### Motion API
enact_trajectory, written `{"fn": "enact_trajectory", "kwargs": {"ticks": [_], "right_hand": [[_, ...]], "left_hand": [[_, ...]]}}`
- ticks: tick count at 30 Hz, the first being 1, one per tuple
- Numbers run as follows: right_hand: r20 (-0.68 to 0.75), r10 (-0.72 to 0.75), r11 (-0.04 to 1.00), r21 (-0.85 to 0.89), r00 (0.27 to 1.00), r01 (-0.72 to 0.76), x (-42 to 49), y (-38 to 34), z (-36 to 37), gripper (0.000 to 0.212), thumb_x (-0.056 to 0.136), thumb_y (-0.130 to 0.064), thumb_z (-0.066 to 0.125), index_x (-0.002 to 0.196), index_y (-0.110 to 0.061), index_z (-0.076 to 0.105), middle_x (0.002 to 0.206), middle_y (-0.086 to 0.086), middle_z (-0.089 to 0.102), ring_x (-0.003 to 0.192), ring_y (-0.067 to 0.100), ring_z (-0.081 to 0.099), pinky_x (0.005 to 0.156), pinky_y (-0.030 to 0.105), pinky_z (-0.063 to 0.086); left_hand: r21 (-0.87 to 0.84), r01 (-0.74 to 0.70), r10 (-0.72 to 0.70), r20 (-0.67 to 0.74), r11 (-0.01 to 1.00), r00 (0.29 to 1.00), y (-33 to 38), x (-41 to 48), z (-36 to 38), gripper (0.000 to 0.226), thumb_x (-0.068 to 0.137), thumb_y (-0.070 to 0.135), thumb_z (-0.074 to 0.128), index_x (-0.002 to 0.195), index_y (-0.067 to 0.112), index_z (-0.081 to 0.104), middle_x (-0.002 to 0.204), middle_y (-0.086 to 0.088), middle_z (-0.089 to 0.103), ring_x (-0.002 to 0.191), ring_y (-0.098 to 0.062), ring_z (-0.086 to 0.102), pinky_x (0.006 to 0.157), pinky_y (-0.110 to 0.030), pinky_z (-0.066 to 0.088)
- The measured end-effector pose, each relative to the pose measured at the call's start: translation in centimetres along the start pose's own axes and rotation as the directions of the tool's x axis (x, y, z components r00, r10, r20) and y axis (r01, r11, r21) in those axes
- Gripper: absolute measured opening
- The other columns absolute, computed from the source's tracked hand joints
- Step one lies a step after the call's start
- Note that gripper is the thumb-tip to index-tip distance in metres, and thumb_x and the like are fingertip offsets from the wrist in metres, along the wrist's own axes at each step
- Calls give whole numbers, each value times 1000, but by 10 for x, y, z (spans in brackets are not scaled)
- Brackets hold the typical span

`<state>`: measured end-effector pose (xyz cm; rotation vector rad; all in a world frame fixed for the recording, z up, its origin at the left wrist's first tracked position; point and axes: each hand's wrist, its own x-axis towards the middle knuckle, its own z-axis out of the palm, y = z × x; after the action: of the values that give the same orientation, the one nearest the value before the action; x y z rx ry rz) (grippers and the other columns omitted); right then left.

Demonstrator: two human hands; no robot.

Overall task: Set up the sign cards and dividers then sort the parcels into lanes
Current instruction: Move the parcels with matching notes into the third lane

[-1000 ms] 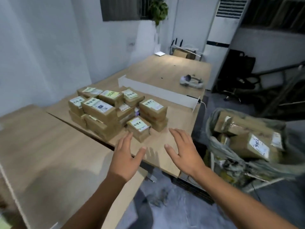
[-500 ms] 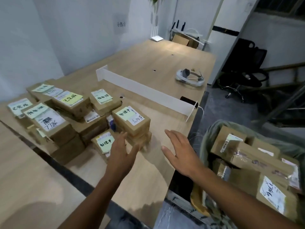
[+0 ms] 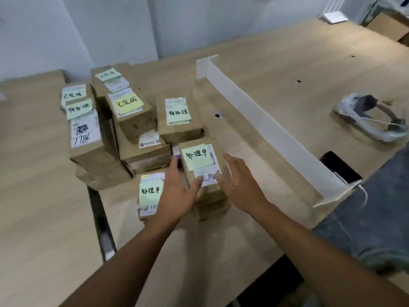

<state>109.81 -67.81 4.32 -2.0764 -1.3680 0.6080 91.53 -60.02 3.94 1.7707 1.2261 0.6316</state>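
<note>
- The parcels sit in a loose heap on the wooden surface (image 3: 254, 229), left of a long white divider (image 3: 265, 125) that stands upright on its edge.
- Most carry a pale green sticky note with handwriting on top.
- The nearest stack holds the top parcel (image 3: 200, 167), a small brown cardboard box resting on others below it.
- The left hand (image 3: 177, 191) is spread open against the box's left side, thumb reaching onto its white label.
- The right hand (image 3: 238, 185) is open too, fingers at the right edge; neither has clenched round it yet.
- I'd guess the box is light and stiff, easy to lift with palms pressed on the two long sides.
- The sticky note looks only lightly stuck, so gripping the cardboard flanks rather than the top would keep it from peeling.
- Lifting only the top box risks nudging the lower parcel (image 3: 151, 196) beside it.
- A white headset (image 3: 371, 120) lies well apart, beyond the divider.
</note>
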Motion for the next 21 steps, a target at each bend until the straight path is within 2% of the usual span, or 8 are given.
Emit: {"fn": "enact_trajectory", "kwargs": {"ticks": [2, 4, 7, 9, 11, 14, 17, 21], "right_hand": [[84, -27, 1000, -3, 996, 27, 22, 13, 14, 65, 99, -42, 55, 157, -27, 29, 153, 0, 38, 137, 20, 42, 110, 38, 40], [96, -35, 999, 30, 995, 33, 31, 23, 26, 66, 96, -40, 56, 155, -31, 28, 148, -2, 41, 130, 17, 48, 103, 40, 46], [64, -66, 994, 90, 996, 60, 34, 31, 32, 67, 93, -38, 57, 154, -31, 30, 145, -3, 44, 127, 13, 48, 100, 40, 49], [49, -97, 990, 111, 994, 91, 32, 30, 28, 66, 95, -35, 60, 155, -29, 32, 144, -2, 45, 127, 12, 49, 101, 39, 50], [4, -130, 983, 132, 991, 129, 29, 22, 21, 64, 96, -34, 63, 154, -26, 37, 141, -1, 49, 123, 4, 49, 101, 30, 48], [-96, -160, 966, 188, 982, 175, 22, -9, 7, 58, 91, -43, 62, 146, -30, 48, 134, -8, 52, 113, -16, 46, 96, 7, 38], [-105, -258, 932, 234, 960, 277, 15, -63, 2, 57, 87, -46, 62, 141, -37, 50, 128, -12, 52, 115, -8, 51, 96, 10, 41], [-10, -455, 858, 261, 890, 442, -4, -159, 28, 61, 88, -39, 68, 145, -37, 46, 128, -6, 47, 112, -14, 45, 90, -2, 34]], "left_hand": [[-20, 64, -64, 16, 998, 998, -7, 8, 15, 73, 93, 39, 68, 153, 33, 28, 147, 19, 44, 128, -5, 48, 110, -32, 40], [-42, 98, -96, 39, 994, 995, -14, 12, 27, 61, 91, 38, 63, 146, 32, 40, 139, 8, 58, 120, -14, 59, 104, -44, 49], [-85, 134, -133, 6, 987, 991, -13, 10, 33, 60, 87, 43, 61, 144, 36, 44, 133, 14, 62, 117, -2, 59, 97, -36, 52], [-82, 123, -124, 1, 989, 992, -6, 7, 30, 62, 88, 43, 61, 146, 39, 41, 136, 18, 60, 120, 3, 56, 100, -33, 49], [-87, 85, -85, 4, 993, 996, 3, 3, 21, 64, 91, 38, 64, 150, 38, 38, 141, 18, 57, 126, 1, 53, 105, -37, 48], [-108, 19, -24, -39, 994, 999, 18, -12, -7, 66, 95, 36, 66, 152, 41, 35, 145, 22, 53, 132, -2, 50, 107, -38, 47], [-150, -6, -18, -156, 989, 988, 31, -36, -54, 63, 92, 44, 68, 148, 46, 38, 139, 23, 56, 126, 1, 54, 102, -33, 49], [-168, -33, -24, -329, 985, 944, 25, -88, -144, 69, 91, 46, 70, 152, 39, 38, 141, 21, 56, 124, -1, 58, 102, -35, 50]]}}
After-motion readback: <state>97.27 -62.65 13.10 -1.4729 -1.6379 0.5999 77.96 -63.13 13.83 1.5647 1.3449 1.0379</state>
